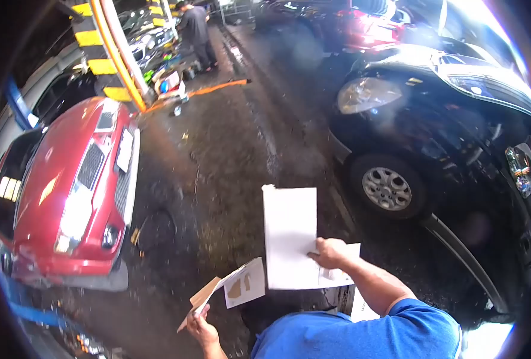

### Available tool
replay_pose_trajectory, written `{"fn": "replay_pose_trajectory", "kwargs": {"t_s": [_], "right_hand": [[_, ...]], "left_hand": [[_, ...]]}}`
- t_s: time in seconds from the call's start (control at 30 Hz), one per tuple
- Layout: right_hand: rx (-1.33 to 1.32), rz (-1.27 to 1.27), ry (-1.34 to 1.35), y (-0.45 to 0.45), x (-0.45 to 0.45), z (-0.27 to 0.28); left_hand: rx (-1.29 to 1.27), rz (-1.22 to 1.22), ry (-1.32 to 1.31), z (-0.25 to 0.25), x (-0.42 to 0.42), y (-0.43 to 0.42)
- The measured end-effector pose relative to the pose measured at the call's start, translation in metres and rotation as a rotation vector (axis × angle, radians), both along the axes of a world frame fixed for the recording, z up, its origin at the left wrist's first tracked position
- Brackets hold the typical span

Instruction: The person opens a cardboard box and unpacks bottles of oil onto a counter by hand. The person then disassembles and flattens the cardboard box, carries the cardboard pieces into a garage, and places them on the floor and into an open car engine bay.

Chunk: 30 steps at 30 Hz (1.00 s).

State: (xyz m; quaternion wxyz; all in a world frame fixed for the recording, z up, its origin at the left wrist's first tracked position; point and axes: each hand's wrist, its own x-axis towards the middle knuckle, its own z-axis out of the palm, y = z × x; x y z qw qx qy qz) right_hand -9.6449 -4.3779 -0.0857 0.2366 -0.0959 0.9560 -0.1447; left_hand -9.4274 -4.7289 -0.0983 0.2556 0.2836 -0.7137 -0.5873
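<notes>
My right hand (331, 252) grips the lower right edge of a large white sheet (290, 233), its thumb on top. Another white paper (352, 251) shows partly behind that hand. At the lower left, my left hand (201, 326) is closed on a brown and white folded card (204, 294). Beside the card, a white paper with a brown patch (245, 283) extends to the right, close to the large sheet. Below the right forearm lies a white box or paper (363, 308), partly hidden by the arm.
A red car (56, 191) stands at the left. A dark car (445, 131) with a silver wheel (386, 188) is at the right. Near a yellow and black striped post (102, 66), a person (197, 36) stands beside scattered items. An orange strip (217, 87) crosses the floor.
</notes>
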Motion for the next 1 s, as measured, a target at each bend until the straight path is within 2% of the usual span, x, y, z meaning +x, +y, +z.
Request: {"fn": "replay_pose_trajectory", "kwargs": {"t_s": [0.07,0.13,0.17,0.23,0.3,0.4,0.43,0.47,0.5,0.53,0.57,0.63,0.7,0.77,0.83,0.87,0.9,0.97,1.0], "right_hand": [[-0.030,0.073,0.086,-0.039,-0.048,-0.015],[-0.071,0.098,0.115,-0.082,-0.103,-0.014],[-0.104,0.082,0.103,-0.099,-0.128,-0.012],[-0.152,0.122,0.131,-0.125,-0.180,-0.005],[-0.091,0.111,0.107,-0.148,-0.233,0.008],[-0.077,0.061,0.025,-0.174,-0.302,0.025],[-0.100,0.037,0.031,-0.186,-0.324,0.034],[-0.116,0.013,0.035,-0.194,-0.344,0.045],[-0.126,-0.010,0.036,-0.198,-0.363,0.052],[-0.107,-0.035,0.017,-0.208,-0.390,0.053],[-0.113,-0.059,0.017,-0.215,-0.420,0.040],[-0.166,-0.079,0.139,-0.225,-0.485,0.007],[-0.188,-0.062,0.152,-0.236,-0.558,0.015],[-0.120,0.013,0.160,-0.241,-0.639,0.010],[-0.259,0.039,0.552,-0.243,-0.709,0.000],[-0.413,0.022,0.670,-0.248,-0.746,-0.025],[-0.449,0.071,0.641,-0.245,-0.777,-0.012],[-0.393,0.195,0.938,-0.247,-0.841,-0.069],[-0.259,0.272,0.889,-0.243,-0.865,-0.047]], "left_hand": [[0.019,-0.007,0.008,-0.012,-0.067,-0.039],[-0.219,-0.116,-0.070,-0.019,-0.142,-0.073],[-0.256,-0.223,-0.094,-0.020,-0.182,-0.092],[-0.185,-0.343,-0.286,-0.005,-0.270,-0.116],[0.115,-0.509,-0.012,-0.039,-0.357,-0.140],[0.093,-0.746,-0.017,0.002,-0.482,-0.132],[0.310,-0.782,0.022,0.016,-0.518,-0.121],[0.183,-0.897,0.112,0.009,-0.562,-0.115],[-0.013,-0.854,0.008,-0.026,-0.603,-0.113],[-0.326,-0.799,-0.048,-0.026,-0.645,-0.100],[-0.333,-0.823,-0.048,-0.022,-0.687,-0.085],[-0.159,-0.759,-0.160,-0.013,-0.770,-0.053],[-0.227,-0.722,-0.298,-0.011,-0.850,-0.028],[-0.314,-0.689,-0.299,-0.020,-0.937,-0.010],[-0.448,-0.660,-0.605,-0.008,-1.009,-0.011],[-0.319,-0.636,-0.574,-0.036,-1.051,-0.020],[-0.233,-0.636,-0.485,-0.052,-1.086,-0.031],[-0.125,-0.733,-0.395,-0.068,-1.147,-0.050],[-0.108,-0.725,-0.311,-0.060,-1.174,-0.047]]}}
